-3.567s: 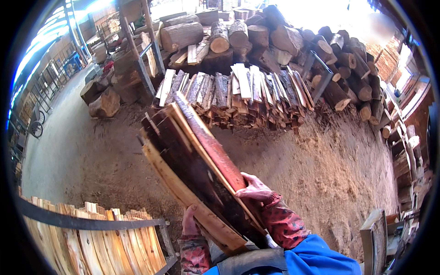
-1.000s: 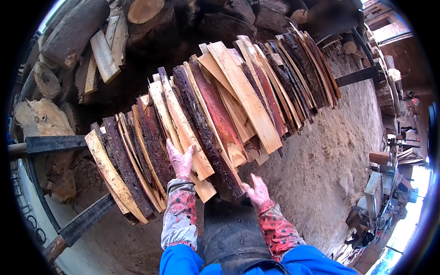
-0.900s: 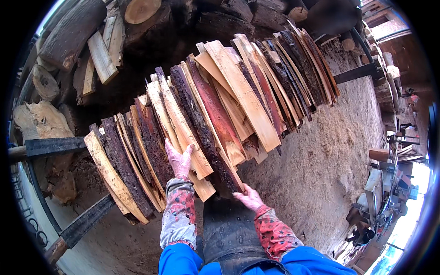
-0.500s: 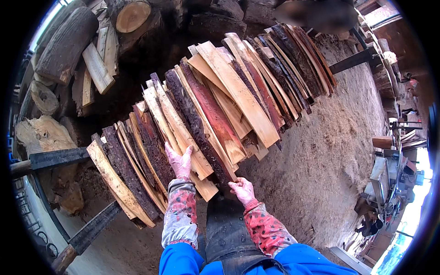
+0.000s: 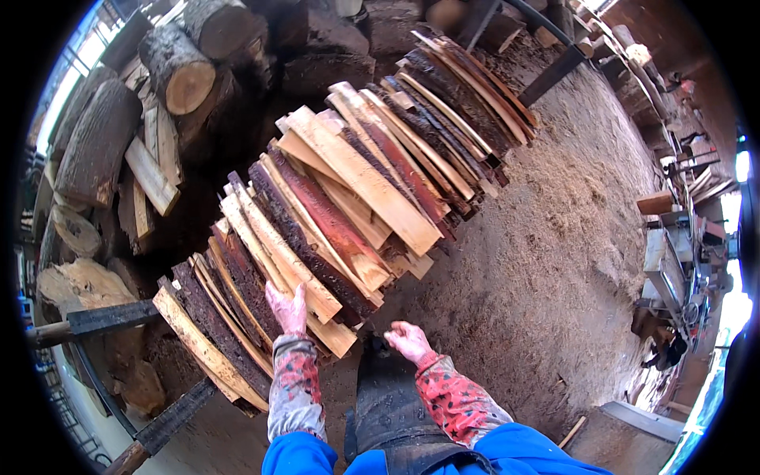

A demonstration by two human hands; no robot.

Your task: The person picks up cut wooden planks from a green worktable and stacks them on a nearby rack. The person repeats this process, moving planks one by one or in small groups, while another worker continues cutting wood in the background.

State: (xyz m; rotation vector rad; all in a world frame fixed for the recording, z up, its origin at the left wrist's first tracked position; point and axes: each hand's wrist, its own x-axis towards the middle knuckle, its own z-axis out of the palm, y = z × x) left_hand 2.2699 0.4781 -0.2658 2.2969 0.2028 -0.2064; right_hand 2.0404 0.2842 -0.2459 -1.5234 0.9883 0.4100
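Brown logs [image 5: 96, 150]: stacked at far left, rough bark, round cut ends, partly cropped by the edge of view.
Dark bars [image 5: 113, 318]: flat, straight-edged, inner ends hidden by the slabs, so what's under there can't be made out.
Slabs [image 5: 340, 214]: heaped mid-view, long axes laid upper left to lower right; the row itself is slanted up to the right. Smooth pale faces are mixed with ridged bark and reddish patches.
Left hand [image 5: 286, 313]: opened, thumb spread, laid against the slabs near their lower ends.
Right hand [image 5: 409, 342]: held just beside the slabs, not touching, fingers curled; whether fully closed can't be told.
Ground [image 5: 554, 261]: sawdust-coated, kinda clumpy.
Clutter [image 5: 673, 273]: piled far right, too small to sort out.
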